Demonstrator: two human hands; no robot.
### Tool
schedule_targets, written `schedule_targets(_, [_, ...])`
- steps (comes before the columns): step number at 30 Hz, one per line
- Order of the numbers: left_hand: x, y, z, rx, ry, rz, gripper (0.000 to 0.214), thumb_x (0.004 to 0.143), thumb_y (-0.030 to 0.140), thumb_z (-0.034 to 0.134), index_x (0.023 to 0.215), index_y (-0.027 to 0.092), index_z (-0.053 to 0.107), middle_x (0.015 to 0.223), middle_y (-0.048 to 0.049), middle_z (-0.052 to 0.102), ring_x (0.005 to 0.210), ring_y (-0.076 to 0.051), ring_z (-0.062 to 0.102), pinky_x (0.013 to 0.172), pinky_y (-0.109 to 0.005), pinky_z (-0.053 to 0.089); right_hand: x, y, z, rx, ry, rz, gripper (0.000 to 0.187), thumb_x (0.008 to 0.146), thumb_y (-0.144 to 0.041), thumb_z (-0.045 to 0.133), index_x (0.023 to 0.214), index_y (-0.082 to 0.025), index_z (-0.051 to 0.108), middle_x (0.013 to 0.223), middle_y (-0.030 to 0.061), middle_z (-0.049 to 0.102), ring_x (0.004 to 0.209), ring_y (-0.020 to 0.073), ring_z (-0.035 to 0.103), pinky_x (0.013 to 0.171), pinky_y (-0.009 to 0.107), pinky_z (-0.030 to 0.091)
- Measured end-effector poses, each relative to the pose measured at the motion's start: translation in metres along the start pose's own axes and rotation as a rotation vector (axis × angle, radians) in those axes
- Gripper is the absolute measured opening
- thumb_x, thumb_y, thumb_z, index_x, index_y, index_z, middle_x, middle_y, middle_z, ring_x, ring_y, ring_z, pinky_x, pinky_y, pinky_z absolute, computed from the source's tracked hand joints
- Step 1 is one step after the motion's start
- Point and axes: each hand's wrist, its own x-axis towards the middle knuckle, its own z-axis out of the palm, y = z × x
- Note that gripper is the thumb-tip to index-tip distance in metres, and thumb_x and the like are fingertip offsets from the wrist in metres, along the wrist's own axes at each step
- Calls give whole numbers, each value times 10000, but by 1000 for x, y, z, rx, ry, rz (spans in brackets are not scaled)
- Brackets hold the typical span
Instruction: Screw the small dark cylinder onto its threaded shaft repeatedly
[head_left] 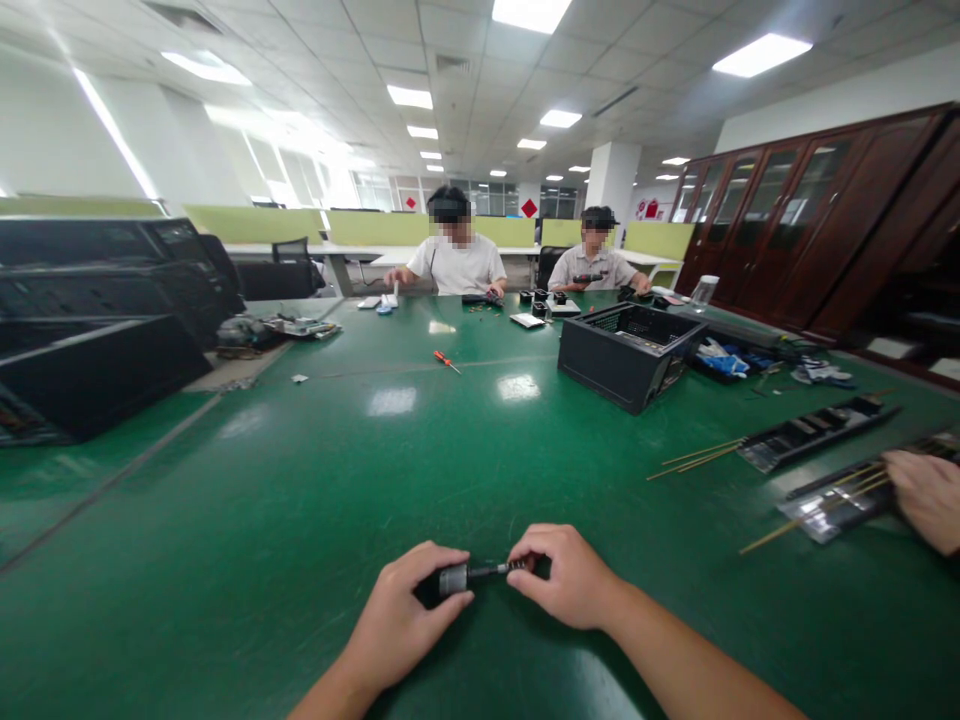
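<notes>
Both my hands rest on the green table [300, 520] near its front edge, joined by a small tool with a black body, a silver collar and a thin dark shaft [471, 575]. My left hand [401, 615] is closed round the black body. My right hand [568, 575] pinches the far end of the shaft with fingers curled. The tool lies roughly level, just above the tabletop.
A black open computer case [626, 355] stands right of centre. A red-handled screwdriver [447, 361] lies mid-table. Black cases [90, 320] are stacked at left. Long black parts and thin wooden sticks [817, 430] lie at right, beside another person's hand [926, 495]. Two people sit at the far end.
</notes>
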Motion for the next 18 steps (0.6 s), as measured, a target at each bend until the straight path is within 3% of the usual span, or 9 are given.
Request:
schedule_targets(14, [0, -4, 1, 2, -25, -30, 229, 803, 279, 732, 1030, 252, 727, 918, -26, 725, 845, -182, 687, 776, -276, 543, 0, 1, -4, -4, -17, 4, 85, 804, -218, 717, 877, -191, 750, 790, 20, 686, 727, 153, 629, 711, 258, 458])
schedule_targets(18, [0, -5, 0, 7, -14, -44, 234, 815, 314, 729, 1045, 268, 721, 931, -16, 718, 859, -183, 685, 786, -285, 544, 4, 13, -10, 166, 1, 102, 92, 771, -235, 742, 845, -185, 762, 780, 25, 695, 708, 154, 620, 685, 266, 455])
